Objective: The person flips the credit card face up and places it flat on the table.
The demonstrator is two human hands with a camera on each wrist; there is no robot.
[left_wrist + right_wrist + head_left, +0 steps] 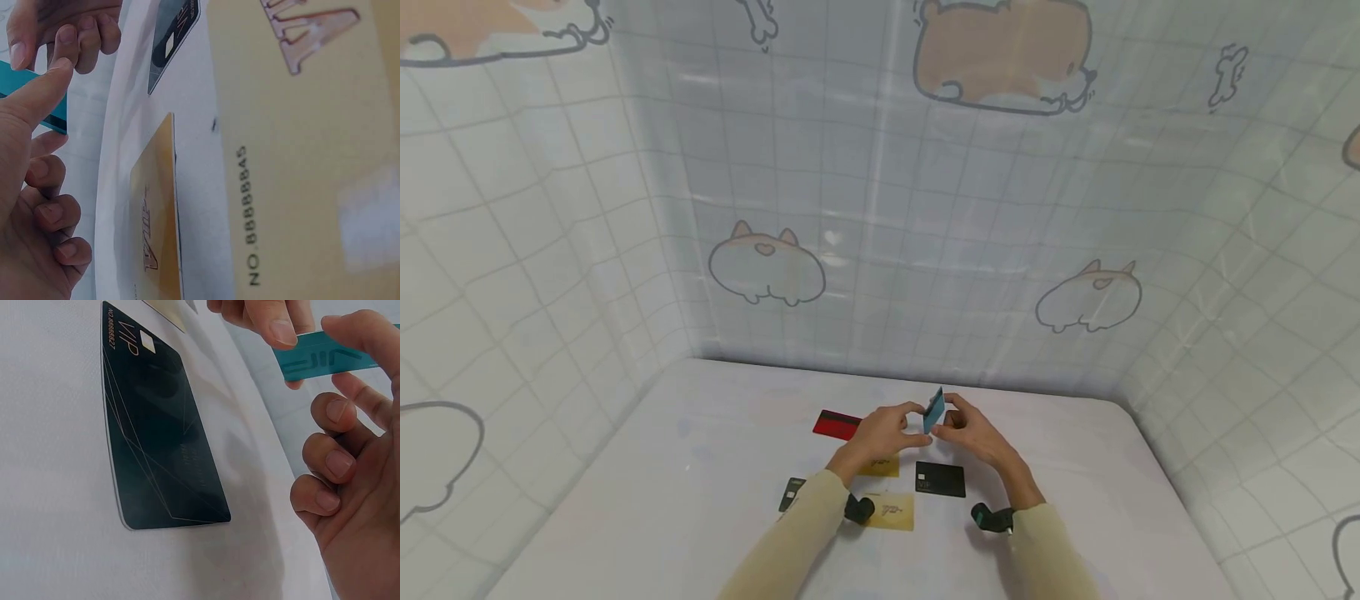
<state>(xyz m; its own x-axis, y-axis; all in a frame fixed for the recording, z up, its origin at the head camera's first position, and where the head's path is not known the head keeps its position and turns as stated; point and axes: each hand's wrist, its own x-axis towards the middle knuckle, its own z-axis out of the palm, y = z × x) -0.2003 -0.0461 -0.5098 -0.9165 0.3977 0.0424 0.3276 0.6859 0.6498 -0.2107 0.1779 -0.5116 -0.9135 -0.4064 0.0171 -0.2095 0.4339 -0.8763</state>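
Note:
A teal VIP card (934,410) is held up on edge above the table, between both hands. The left hand (887,431) pinches one end of it between thumb and fingers. At the other end, the right hand (972,431) pinches it the same way, its remaining fingers curled in. Seen from the right wrist, the teal card (325,355) shows raised VIP lettering; the left wrist view shows a dark stripe on its other side. Below the hands lies a black VIP card (940,480), with two gold cards, the nearer gold card (893,512) partly behind the left wrist.
A red card (835,425) with a dark stripe lies left of the left hand, partly covered by it. Another dark card (790,493) shows beside the left sleeve. The white table (715,433) is enclosed by grid-patterned curtain walls (880,208) with cartoon dogs.

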